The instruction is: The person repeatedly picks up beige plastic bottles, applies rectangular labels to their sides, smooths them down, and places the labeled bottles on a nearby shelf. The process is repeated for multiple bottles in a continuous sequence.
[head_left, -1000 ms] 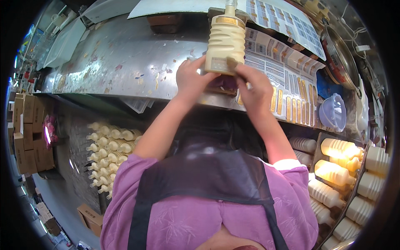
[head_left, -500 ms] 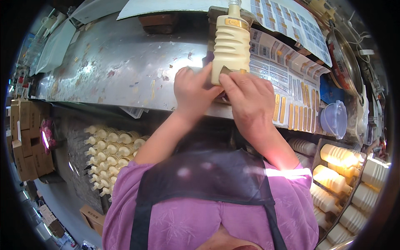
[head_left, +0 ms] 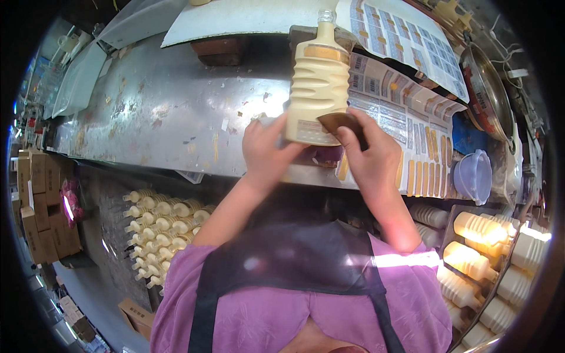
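Note:
A cream ribbed bottle (head_left: 318, 88) with a clear neck lies on a brown support (head_left: 347, 39), its base toward me. A gold label (head_left: 326, 54) crosses its shoulder, and a small pale label (head_left: 313, 127) sits near the base. My left hand (head_left: 265, 148) grips the base from the left, its thumb beneath. In my right hand (head_left: 376, 154) is a flat dark-brown scraper (head_left: 344, 125), pinched between thumb and fingers. The scraper's pointed end is by the bottle's lower right side; contact I cannot tell. Gold label strips (head_left: 426, 176) lie on a sheet beside my right hand.
Label sheets (head_left: 406, 44) cover the bench's right side, near a lilac bucket (head_left: 472, 176) and a metal pan (head_left: 485, 88). A brown block (head_left: 219, 50) is at the back. Cream bottles (head_left: 162, 226) stand in rows lower left; more bottles (head_left: 471, 259) fill crates lower right.
The bottle has turned and come nearer to me, now showing a wider gold label and the pale base label. My right hand has moved right and down, exposing more of the scraper.

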Motion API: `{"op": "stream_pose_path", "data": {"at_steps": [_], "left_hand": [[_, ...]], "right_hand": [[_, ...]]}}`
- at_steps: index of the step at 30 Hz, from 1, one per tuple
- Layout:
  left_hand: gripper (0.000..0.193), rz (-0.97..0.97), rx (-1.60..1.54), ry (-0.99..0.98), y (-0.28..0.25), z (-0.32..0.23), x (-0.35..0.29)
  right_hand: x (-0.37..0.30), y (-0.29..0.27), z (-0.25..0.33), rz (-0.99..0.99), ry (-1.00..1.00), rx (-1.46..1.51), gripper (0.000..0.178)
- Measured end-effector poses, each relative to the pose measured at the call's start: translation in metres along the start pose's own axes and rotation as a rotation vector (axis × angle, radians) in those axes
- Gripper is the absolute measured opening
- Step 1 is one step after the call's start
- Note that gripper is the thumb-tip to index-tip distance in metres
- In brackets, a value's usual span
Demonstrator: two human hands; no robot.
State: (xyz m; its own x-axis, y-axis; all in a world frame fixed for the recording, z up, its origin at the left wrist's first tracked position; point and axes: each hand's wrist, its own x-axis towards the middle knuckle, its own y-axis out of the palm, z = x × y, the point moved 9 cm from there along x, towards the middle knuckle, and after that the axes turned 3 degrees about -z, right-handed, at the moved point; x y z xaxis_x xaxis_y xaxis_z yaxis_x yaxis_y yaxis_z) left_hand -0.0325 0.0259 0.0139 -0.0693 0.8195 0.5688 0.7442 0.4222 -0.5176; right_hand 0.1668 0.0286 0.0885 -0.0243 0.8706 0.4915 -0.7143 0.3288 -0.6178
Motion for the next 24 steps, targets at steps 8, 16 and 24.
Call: {"op": "stream_pose_path", "data": {"at_steps": [8,16,24], "left_hand": [[0.053,0.182,-0.113,-0.068,0.023,0.016,0.005],[0.075,0.026,-0.079,0.165,-0.010,-0.034,0.021],[0.107,0.285,0.046,-0.115,0.039,-0.020,0.018]], "right_hand": [[-0.025,0.018,-0.066,-0.068,0.269,0.234,0.033],[-0.011,0.026,-0.101,0.223,0.670,0.620,0.033],[-0.002,0.041,-0.073,0.361,0.473,0.647,0.050]]}}
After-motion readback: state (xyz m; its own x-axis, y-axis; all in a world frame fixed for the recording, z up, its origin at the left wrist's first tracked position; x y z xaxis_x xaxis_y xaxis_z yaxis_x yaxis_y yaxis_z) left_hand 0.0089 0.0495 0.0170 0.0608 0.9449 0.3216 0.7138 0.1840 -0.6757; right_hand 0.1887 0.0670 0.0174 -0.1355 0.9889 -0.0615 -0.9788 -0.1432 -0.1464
